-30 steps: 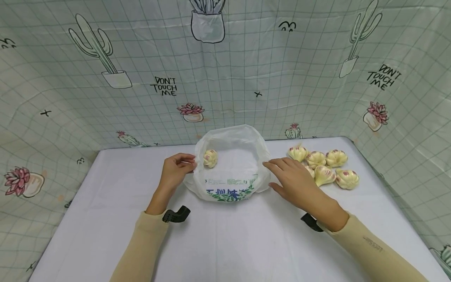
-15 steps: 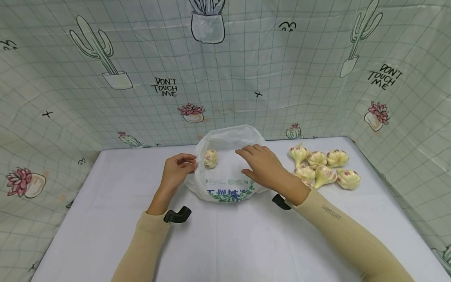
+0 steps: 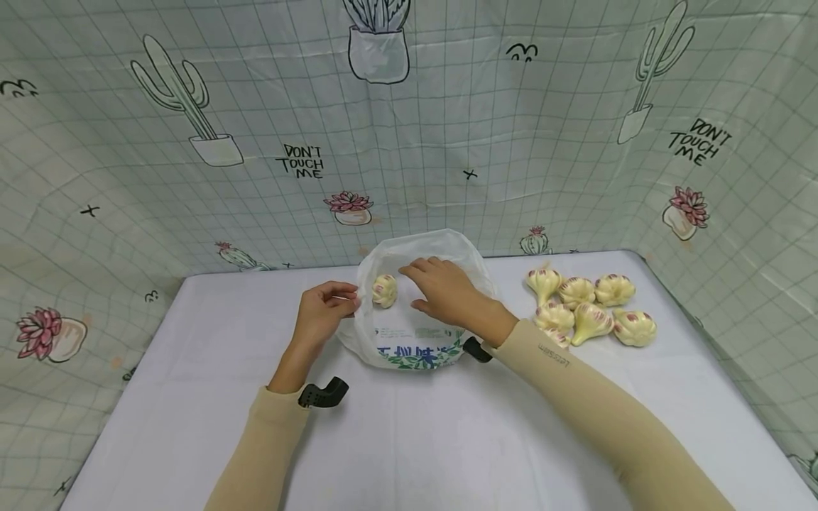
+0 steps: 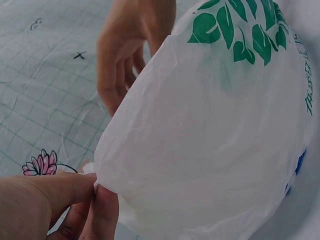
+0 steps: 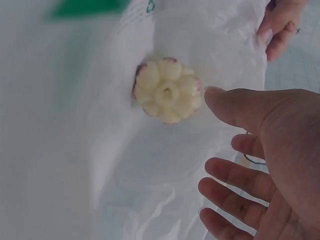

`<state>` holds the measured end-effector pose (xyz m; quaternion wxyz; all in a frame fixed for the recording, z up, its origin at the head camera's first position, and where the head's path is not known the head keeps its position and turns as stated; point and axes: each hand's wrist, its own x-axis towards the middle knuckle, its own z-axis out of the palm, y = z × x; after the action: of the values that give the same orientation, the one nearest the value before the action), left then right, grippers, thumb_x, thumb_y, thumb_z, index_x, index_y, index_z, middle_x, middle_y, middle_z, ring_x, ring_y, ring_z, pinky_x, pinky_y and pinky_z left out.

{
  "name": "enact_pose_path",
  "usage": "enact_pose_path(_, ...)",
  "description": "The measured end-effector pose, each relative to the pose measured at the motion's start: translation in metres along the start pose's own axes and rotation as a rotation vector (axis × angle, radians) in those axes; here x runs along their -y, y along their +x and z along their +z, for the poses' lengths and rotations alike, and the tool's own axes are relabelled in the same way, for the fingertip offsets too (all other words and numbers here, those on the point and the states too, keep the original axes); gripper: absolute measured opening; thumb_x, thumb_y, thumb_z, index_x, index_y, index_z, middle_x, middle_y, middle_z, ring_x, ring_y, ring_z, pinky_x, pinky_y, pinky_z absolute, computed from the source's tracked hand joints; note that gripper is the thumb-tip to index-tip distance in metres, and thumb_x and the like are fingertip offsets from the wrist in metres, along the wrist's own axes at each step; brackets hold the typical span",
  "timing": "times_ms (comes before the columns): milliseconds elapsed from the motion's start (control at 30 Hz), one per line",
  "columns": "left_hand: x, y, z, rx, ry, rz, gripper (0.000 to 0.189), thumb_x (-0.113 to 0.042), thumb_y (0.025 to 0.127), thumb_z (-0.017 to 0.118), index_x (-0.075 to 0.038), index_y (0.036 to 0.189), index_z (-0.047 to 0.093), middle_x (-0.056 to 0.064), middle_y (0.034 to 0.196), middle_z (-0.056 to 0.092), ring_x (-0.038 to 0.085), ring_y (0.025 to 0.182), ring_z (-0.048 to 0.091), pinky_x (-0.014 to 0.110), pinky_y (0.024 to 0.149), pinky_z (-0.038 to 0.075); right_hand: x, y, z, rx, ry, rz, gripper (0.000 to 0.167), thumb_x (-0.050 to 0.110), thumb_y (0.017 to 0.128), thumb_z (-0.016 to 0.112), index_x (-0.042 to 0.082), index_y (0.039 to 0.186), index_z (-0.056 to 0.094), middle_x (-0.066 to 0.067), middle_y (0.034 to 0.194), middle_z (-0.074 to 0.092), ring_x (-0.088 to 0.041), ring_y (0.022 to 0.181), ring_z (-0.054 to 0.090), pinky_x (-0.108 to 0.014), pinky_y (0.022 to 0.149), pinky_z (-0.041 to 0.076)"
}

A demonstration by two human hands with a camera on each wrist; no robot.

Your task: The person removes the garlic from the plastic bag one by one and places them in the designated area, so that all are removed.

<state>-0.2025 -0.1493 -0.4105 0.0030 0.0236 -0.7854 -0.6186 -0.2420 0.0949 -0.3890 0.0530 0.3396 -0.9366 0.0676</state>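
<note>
A white plastic bag (image 3: 409,341) with green leaf print and blue lettering stands with its mouth open in the middle of the table. Inside it, toward the left, lies one garlic bulb (image 3: 384,291). My left hand (image 3: 324,310) pinches the bag's left rim between thumb and fingers, plainly seen in the left wrist view. Over the bag's mouth hovers my right hand (image 3: 445,289), fingers spread and holding nothing. In the right wrist view, the thumb of the right hand (image 5: 290,150) is close to the garlic bulb (image 5: 169,91); whether they touch I cannot tell.
Several more garlic bulbs (image 3: 591,323) lie in a group on the table to the right of the bag. The white-covered table (image 3: 409,440) ends at a hanging grid-patterned cloth (image 3: 422,128) with cactus drawings, which also encloses both sides.
My right hand has left the bag's right rim and moved left over its mouth, nearer the garlic bulb inside. The left hand keeps its pinch on the left rim.
</note>
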Motion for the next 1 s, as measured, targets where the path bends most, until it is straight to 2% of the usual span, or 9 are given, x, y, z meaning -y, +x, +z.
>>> enact_pose_path(300, 0.001, -0.001, 0.001, 0.002, 0.004, 0.005, 0.023, 0.005, 0.098, 0.069, 0.009, 0.121, 0.069, 0.017, 0.110, 0.068, 0.005, 0.083, 0.068, 0.017, 0.076, 0.061, 0.007, 0.024, 0.007, 0.102, 0.020, -0.012, 0.063, 0.023, 0.095, 0.083, 0.006, 0.150, 0.057, -0.014, 0.148, 0.060, -0.034, 0.132, 0.059, -0.049, 0.110, 0.053)
enact_pose_path(600, 0.002, 0.000, 0.001, 0.004, -0.002, 0.013, 0.023, 0.006, 0.098, 0.069, 0.009, 0.121, 0.070, 0.018, 0.111, 0.069, 0.005, 0.082, 0.068, 0.017, 0.075, 0.062, 0.013, 0.035, 0.013, 0.142, -0.009, -0.046, 0.063, 0.023, 0.095, 0.083, 0.005, 0.149, 0.056, -0.015, 0.146, 0.061, -0.035, 0.130, 0.060, -0.048, 0.105, 0.056)
enact_pose_path(1000, -0.001, 0.002, 0.000, 0.005, -0.001, 0.033, 0.023, 0.007, 0.097, 0.070, 0.010, 0.120, 0.070, 0.020, 0.111, 0.069, 0.004, 0.082, 0.068, 0.017, 0.075, 0.061, 0.019, 0.043, -0.013, 0.246, -0.046, -0.003, 0.063, 0.026, 0.096, 0.081, 0.006, 0.150, 0.055, -0.014, 0.144, 0.062, -0.034, 0.127, 0.061, -0.049, 0.105, 0.056)
